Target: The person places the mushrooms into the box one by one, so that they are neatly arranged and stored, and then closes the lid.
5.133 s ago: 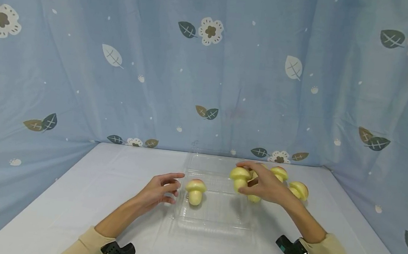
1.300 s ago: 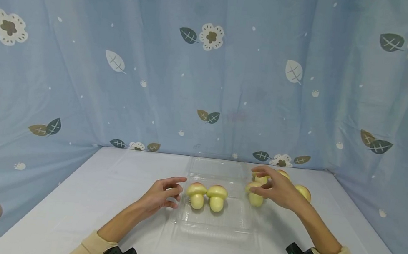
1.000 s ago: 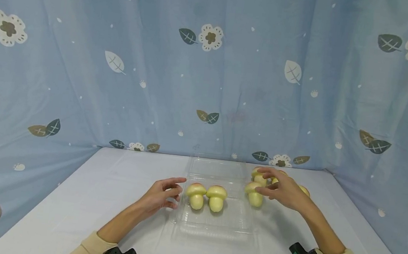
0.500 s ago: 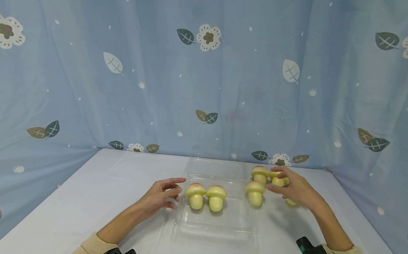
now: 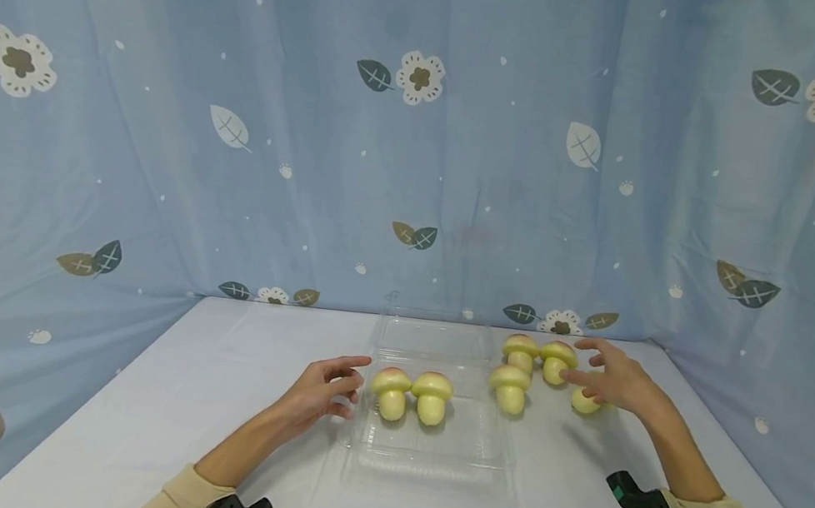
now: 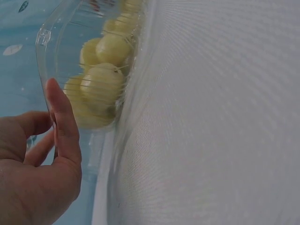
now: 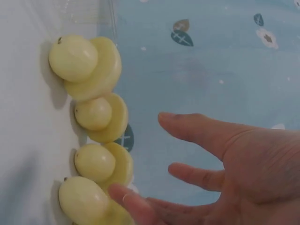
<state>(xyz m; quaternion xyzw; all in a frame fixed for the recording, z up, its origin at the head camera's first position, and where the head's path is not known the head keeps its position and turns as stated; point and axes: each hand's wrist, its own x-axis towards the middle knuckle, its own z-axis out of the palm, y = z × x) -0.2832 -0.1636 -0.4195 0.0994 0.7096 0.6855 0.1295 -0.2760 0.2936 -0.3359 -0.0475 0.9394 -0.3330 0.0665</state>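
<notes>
An open clear plastic container (image 5: 423,450) lies mid-table, with two pale yellow toy mushrooms side by side in it, a left mushroom (image 5: 391,403) and a right mushroom (image 5: 431,408). At its left edge my left hand (image 5: 320,391) holds the rim (image 6: 41,70) between thumb and fingers. My right hand (image 5: 623,381), fingers spread and holding nothing, hovers over the loose mushrooms to the right. Nearest to it are a back mushroom (image 5: 556,363) and a mushroom (image 5: 585,402) partly hidden beneath the hand. The right wrist view shows the palm (image 7: 262,173) beside the row of mushrooms.
Two more mushrooms, a rear one (image 5: 519,352) and a front one (image 5: 510,391), lie just right of the container. Its raised lid (image 5: 434,337) leans toward the back. A blue patterned curtain (image 5: 313,151) closes off the white table (image 5: 213,366) behind and at the sides.
The right hand set a second mushroom in the container beside the first. It then moved right across the loose mushrooms, its fingers apart. My left hand has stayed at the rim.
</notes>
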